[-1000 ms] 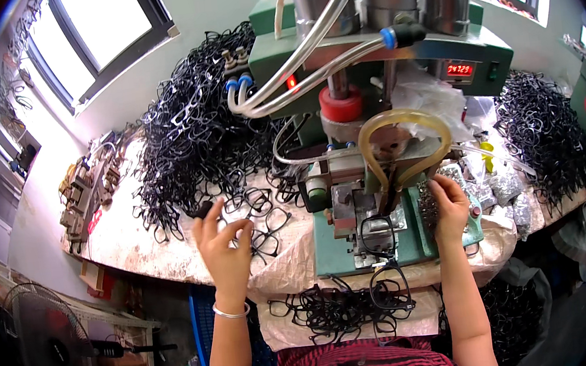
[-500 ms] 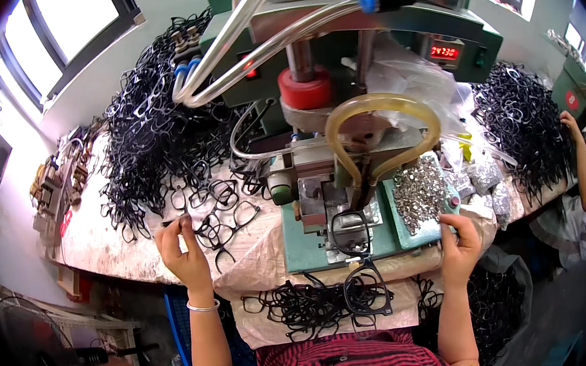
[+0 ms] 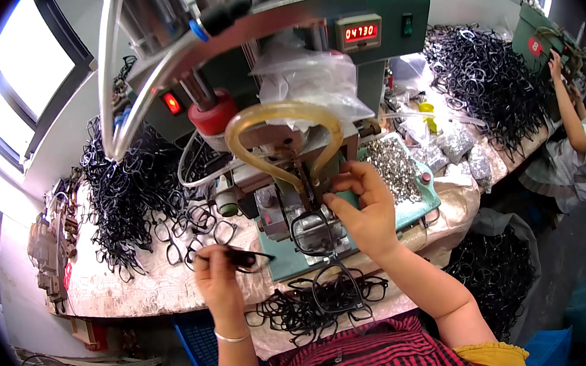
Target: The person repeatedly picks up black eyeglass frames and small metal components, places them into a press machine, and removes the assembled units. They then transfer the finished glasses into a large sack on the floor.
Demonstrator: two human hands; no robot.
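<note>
My left hand (image 3: 219,280) is closed on a black eyeglass frame (image 3: 245,258), held out just left of the green press. My right hand (image 3: 371,214) reaches to the press tooling (image 3: 307,192), thumb and fingertips pinched beside the tubes' lower end. Anything small between those fingertips cannot be made out. Another black eyeglass frame (image 3: 307,233) rests at the press jig, one rim up on the metal block and the other rim hanging over the front edge. To the right of my right hand lies a green tray (image 3: 424,206) of small metal parts (image 3: 392,165).
Black frames form big heaps at the left (image 3: 119,194) and right (image 3: 486,80), and a smaller pile (image 3: 299,307) before me. Clear bags of metal parts (image 3: 454,141) lie beyond the tray. A co-worker's arm (image 3: 571,114) is at the far right.
My right hand has moved from the tray's corner leftward to the press tooling. My left hand has come right, toward the press, now plainly holding a frame. The view has shifted.
</note>
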